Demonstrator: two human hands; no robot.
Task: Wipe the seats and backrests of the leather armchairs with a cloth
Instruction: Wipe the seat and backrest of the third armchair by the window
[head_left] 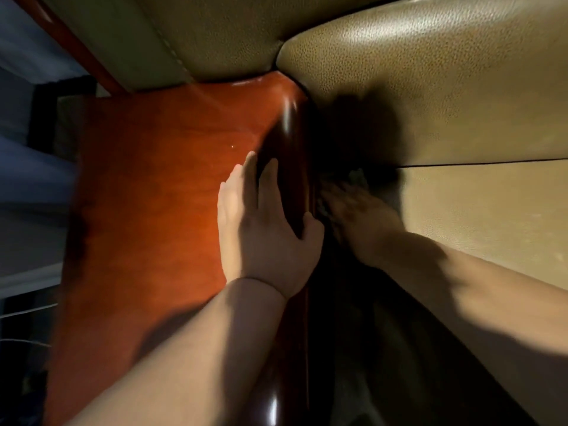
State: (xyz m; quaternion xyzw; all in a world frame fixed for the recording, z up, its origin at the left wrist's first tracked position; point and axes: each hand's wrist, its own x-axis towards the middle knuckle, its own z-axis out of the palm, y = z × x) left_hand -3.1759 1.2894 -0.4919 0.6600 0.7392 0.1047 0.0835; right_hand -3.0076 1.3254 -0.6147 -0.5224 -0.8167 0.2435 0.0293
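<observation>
Right hand (356, 216) motion-blurred and in deep shadow beside the wooden armrest (292, 167), its finger pose unreadable; the cloth (358, 176) shows only as a pale smear past its fingers; the left hand's (261, 229) thumb tip disappears over the armrest edge; both forearms cut off by the frame.

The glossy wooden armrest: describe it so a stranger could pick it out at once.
Start from the tan leather cushions filling the top and right of the head view. Along their left edge, down the middle of the picture, runs the armrest, with the left hand resting on it. Unlike the grainy, matte leather, it is smooth, reddish-brown and polished, with bright glints on its dark rounded edge.
</observation>
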